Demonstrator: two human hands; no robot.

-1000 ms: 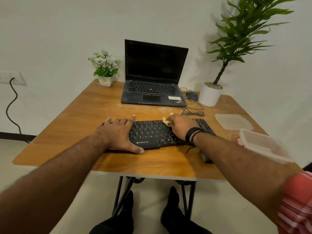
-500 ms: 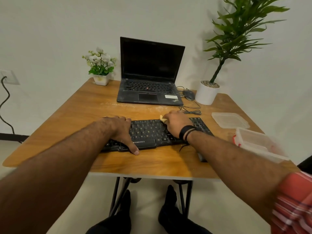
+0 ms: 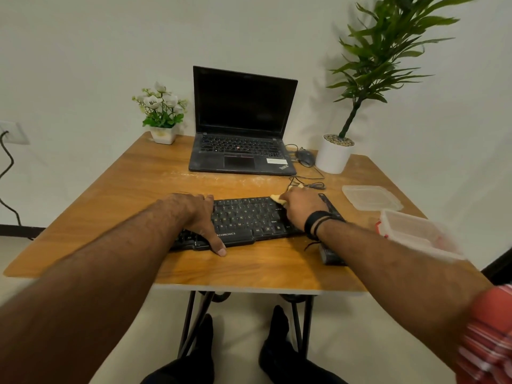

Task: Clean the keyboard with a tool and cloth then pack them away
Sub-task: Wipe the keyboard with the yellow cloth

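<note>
Keyboard (image 3: 243,217) marked ZEBRONICS, left hand (image 3: 194,214) flat on it, right hand (image 3: 300,207) fingers gripping yellow cloth (image 3: 278,198), ThinkPad laptop (image 3: 241,134) behind.

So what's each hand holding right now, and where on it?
The right hand grips a yellow cloth, bunched under its fingers. The left hand holds nothing; it rests on the keyboard's left end.
</note>
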